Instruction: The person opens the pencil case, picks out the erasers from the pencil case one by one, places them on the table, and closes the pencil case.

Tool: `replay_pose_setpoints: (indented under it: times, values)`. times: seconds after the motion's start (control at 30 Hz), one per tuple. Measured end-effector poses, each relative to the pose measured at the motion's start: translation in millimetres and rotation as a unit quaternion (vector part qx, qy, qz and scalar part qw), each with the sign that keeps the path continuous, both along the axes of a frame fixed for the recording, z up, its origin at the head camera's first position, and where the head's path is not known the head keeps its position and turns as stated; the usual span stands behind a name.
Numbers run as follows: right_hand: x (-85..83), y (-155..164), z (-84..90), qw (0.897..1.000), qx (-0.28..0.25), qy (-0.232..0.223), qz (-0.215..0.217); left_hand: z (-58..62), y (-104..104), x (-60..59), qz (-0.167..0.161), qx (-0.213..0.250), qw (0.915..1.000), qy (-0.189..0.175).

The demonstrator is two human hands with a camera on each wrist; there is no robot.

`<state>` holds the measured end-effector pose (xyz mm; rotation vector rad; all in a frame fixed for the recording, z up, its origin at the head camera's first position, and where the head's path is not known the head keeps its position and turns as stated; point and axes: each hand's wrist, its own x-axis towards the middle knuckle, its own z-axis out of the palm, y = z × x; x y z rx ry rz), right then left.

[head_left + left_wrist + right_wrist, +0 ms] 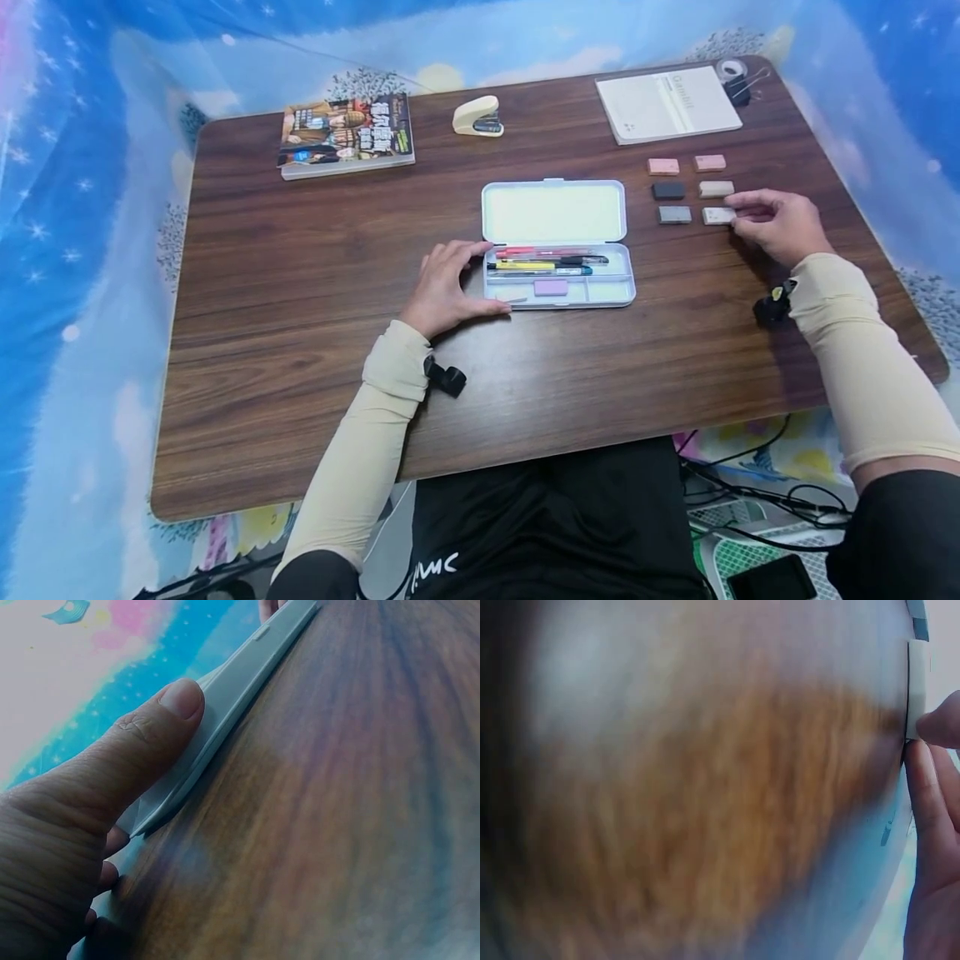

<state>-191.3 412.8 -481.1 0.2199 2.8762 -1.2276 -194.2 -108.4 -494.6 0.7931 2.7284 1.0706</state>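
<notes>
An open pencil case (pixel 610 291) with a clear lid lies on the table, holding several pens (pixel 551 265) and a purple eraser (pixel 551 287). My left hand (pixel 448 287) grips its left end, the thumb along the front edge and the fingers at the hinge side; the left wrist view shows the thumb against the case's side wall (pixel 225 697). Over on the right, my right hand (pixel 783 221) pinches the right end of a white eraser (pixel 717 217) between thumb and index finger. In the right wrist view the thumb touches this eraser (pixel 916 682).
Beside the white eraser are a grey (pixel 674 215), a black (pixel 668 191), a cream (pixel 716 189) and two pink erasers (pixel 663 167). Along the back lie a book (pixel 347 133), a stapler (pixel 477 117), a notebook (pixel 667 104), a tape roll (pixel 731 70) and a binder clip (pixel 738 92).
</notes>
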Motion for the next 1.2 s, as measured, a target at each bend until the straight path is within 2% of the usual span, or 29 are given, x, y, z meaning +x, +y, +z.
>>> replay_pose_setpoints:
  times: [0.2, 0.37, 0.53, 0.67, 0.8, 0.9, 1.0, 1.1, 1.2]
  values:
    - [-7.6, -2.6, 2.4, 0.996, -0.08, -0.022, -0.027, 6.2, -5.0, -1.5, 0.002, 0.002, 0.9999, 0.01]
    - [-11.8, -7.5, 7.4, 0.994, -0.099, -0.031, -0.036, 10.7, -7.8, -4.0, 0.005, -0.003, 0.9999, 0.008]
    - [-6.6, -10.8, 8.9, 0.992, -0.114, -0.035, -0.042, 7.4, -7.4, -3.2, 0.004, -0.004, 1.0, 0.0]
    - [2.8, -21.5, 14.9, 0.989, -0.136, 0.009, -0.064, 5.3, -5.2, -2.6, 0.004, -0.003, 1.0, 0.0]
    - [13.9, -48.1, 30.2, 0.979, -0.177, 0.067, -0.077, 5.9, -2.1, -4.4, 0.001, -0.007, 1.0, 0.001]
    - [19.7, -77.5, 33.2, 0.975, -0.202, 0.078, -0.045, 5.6, -0.5, -5.2, -0.001, -0.008, 1.0, 0.001]
    - [25.6, -118.0, 28.3, 0.976, -0.203, 0.069, 0.017, 4.4, -0.3, -4.7, -0.001, -0.008, 1.0, 0.0]
    - [31.7, -162.9, 23.9, 0.979, -0.154, 0.075, 0.113, 2.8, -0.4, -3.5, -0.002, -0.007, 1.0, -0.002]
    - [34.1, -203.0, 22.2, 0.967, -0.087, 0.096, 0.221, 1.3, -0.3, -2.3, -0.001, -0.003, 1.0, -0.004]
